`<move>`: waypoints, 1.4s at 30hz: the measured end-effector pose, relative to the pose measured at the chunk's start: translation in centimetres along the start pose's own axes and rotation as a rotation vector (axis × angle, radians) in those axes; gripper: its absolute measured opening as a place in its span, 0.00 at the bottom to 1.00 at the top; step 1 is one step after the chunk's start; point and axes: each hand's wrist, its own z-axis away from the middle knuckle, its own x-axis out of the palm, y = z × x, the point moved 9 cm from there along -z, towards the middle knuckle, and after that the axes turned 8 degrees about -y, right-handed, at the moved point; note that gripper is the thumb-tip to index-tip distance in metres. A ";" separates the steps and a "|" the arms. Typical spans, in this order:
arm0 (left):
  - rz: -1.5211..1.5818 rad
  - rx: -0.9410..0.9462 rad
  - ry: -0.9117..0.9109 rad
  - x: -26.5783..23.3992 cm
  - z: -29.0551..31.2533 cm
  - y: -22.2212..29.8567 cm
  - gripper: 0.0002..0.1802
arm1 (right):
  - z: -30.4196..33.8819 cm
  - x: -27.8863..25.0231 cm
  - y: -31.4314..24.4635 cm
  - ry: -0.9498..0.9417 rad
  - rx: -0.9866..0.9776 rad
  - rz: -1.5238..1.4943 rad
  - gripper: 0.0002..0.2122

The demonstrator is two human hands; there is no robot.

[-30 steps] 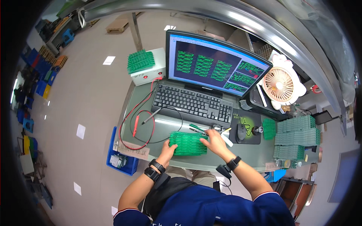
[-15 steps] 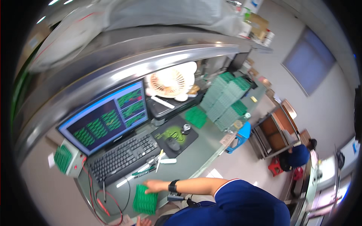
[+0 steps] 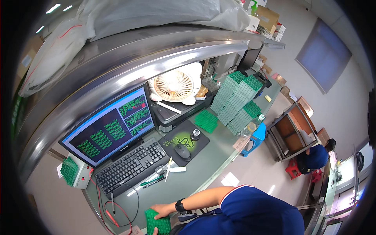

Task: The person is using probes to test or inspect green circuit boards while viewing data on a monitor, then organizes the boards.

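A stack of green circuit boards [image 3: 158,224] sits at the near edge of the desk, close to the lower rim. My right hand [image 3: 161,210], with a black watch on its wrist, is closed over the far end of the stack. Its thumb lies across the top face. From the lower edge a fingertip of my left hand [image 3: 155,231] presses on the near part of the same boards; the remainder of that hand is cut off. Beside the boards on the desk lie red and black test leads [image 3: 111,218].
Behind lie a keyboard [image 3: 131,164], pens [image 3: 153,182] and a mouse [image 3: 182,152] on a pad. A monitor [image 3: 109,129] and a fan [image 3: 174,86] stand further back. Tall green board stacks [image 3: 235,98] rise at the far right, near a bottle [image 3: 250,127]. Another person [image 3: 315,158] sits across the room.
The boards and my right hand have shifted down toward the lower edge. My left hand, apart from the boards before, now touches them. The whole view has also shifted slightly.
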 end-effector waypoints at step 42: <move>-0.241 0.603 0.239 -1.8 -8.5 10.3 0.56 | 6.2 -6.4 -1.8 0.286 -0.212 -0.244 0.52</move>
